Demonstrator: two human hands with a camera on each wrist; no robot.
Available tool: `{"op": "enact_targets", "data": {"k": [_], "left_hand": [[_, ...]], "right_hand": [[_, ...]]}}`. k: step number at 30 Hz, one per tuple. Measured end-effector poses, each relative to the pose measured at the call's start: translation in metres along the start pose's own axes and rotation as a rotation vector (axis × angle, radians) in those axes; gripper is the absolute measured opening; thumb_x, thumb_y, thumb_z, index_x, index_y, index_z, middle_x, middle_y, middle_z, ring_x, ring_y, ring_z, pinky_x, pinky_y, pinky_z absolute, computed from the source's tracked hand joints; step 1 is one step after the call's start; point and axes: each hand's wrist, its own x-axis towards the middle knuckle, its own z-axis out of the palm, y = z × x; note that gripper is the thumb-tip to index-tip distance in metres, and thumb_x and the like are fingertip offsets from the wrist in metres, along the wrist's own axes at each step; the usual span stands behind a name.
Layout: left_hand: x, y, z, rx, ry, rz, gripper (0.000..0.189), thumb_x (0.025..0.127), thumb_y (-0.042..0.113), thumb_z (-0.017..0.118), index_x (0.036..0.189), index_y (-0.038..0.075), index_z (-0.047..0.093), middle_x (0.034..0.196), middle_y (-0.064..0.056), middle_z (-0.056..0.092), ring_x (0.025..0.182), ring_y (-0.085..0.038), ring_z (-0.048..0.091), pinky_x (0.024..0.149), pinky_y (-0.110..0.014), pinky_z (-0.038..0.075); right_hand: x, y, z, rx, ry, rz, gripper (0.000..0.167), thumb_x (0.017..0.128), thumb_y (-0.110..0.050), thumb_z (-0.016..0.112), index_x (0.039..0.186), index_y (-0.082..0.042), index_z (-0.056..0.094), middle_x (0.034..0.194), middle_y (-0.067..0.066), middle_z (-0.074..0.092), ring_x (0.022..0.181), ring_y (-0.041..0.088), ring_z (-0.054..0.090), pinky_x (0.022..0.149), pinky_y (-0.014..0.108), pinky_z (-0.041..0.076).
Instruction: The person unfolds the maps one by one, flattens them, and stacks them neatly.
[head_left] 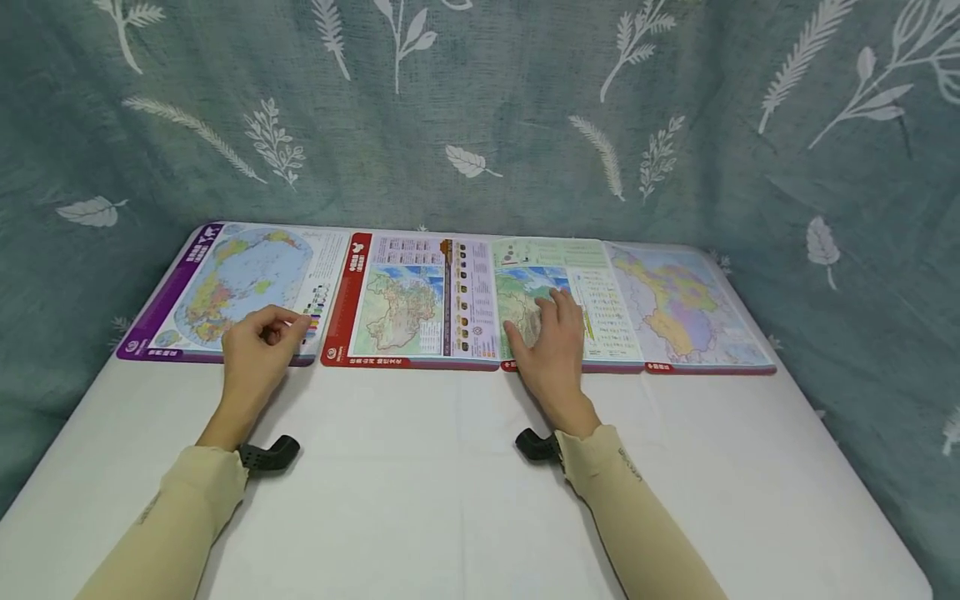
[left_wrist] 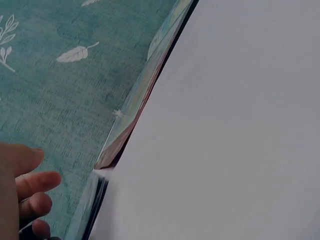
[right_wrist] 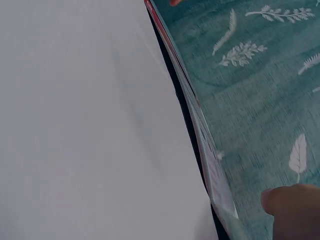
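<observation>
Several printed map sheets lie side by side along the far part of the table. The left one is a purple-edged world map [head_left: 258, 287]. My left hand [head_left: 258, 346] is over its right part, fingers loosely bent; nothing shows between them. In the left wrist view its fingertips [left_wrist: 42, 182] stand apart. Beside it lies a red-edged map [head_left: 401, 312]. My right hand [head_left: 555, 354] lies over a green-topped relief map [head_left: 588, 252], fingers spread; whether it touches the sheet I cannot tell. To its right is a colored regional map [head_left: 675, 304]. The right wrist view shows the right thumb [right_wrist: 295, 207].
A white-covered table [head_left: 450, 483] extends in front of the maps. Behind and around it hangs a teal curtain [head_left: 525, 117] with white leaf prints. Black curved mounts [head_left: 272, 454] stick out from both wrists. The sheets' near edges look slightly thick.
</observation>
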Motion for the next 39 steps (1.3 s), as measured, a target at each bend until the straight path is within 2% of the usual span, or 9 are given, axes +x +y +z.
{"op": "enact_targets", "data": {"k": [7,16,25,30,34,39], "left_hand": [[0.004,-0.005,-0.009,0.014,0.028,-0.019,0.026,0.098,0.031,0.075,0.092,0.006,0.077,0.071,-0.006,0.054,0.068,-0.015,0.045,0.063,-0.023,0.034],[0.01,-0.014,-0.019,0.048,0.107,-0.035,0.029,0.097,0.032,0.076,0.09,0.003,0.077,0.071,0.0,0.057,0.068,-0.011,0.046,0.068,-0.023,0.033],[0.021,-0.029,-0.032,0.053,0.183,-0.137,0.039,0.097,0.039,0.073,0.095,0.001,0.077,0.074,0.007,0.054,0.072,-0.009,0.046,0.075,-0.024,0.031],[0.022,-0.037,-0.039,0.079,0.212,-0.185,0.042,0.097,0.043,0.072,0.096,0.002,0.078,0.073,0.01,0.053,0.076,-0.008,0.045,0.082,-0.024,0.028],[0.024,-0.042,-0.047,0.129,0.229,-0.232,0.045,0.097,0.046,0.071,0.101,0.002,0.078,0.076,0.011,0.05,0.083,-0.004,0.04,0.09,-0.03,0.024],[0.03,-0.054,-0.064,0.159,0.29,-0.281,0.048,0.097,0.046,0.07,0.102,-0.001,0.076,0.077,0.018,0.044,0.087,0.004,0.032,0.095,-0.037,0.023]], "right_hand": [[0.001,-0.03,0.022,0.014,-0.078,0.025,0.056,0.094,-0.032,0.078,0.129,0.008,0.063,0.148,0.029,0.054,0.147,0.046,0.042,0.124,0.056,0.028],[-0.001,-0.073,0.047,0.026,-0.201,0.047,0.058,0.096,-0.037,0.075,0.133,0.005,0.062,0.15,0.024,0.053,0.147,0.04,0.043,0.124,0.053,0.03],[-0.001,-0.105,0.07,0.091,-0.236,0.018,0.053,0.098,-0.036,0.075,0.132,0.003,0.063,0.148,0.021,0.055,0.145,0.036,0.045,0.123,0.049,0.032],[-0.004,-0.117,0.077,0.097,-0.296,0.01,0.056,0.097,-0.038,0.075,0.135,0.001,0.063,0.149,0.02,0.054,0.146,0.035,0.045,0.124,0.048,0.031],[-0.004,-0.126,0.081,0.071,-0.338,0.023,0.061,0.097,-0.041,0.074,0.141,0.0,0.06,0.149,0.016,0.054,0.146,0.031,0.045,0.125,0.044,0.031],[-0.004,-0.138,0.086,0.073,-0.369,0.026,0.065,0.098,-0.044,0.073,0.143,0.001,0.058,0.149,0.014,0.053,0.145,0.029,0.045,0.124,0.042,0.032]]}}
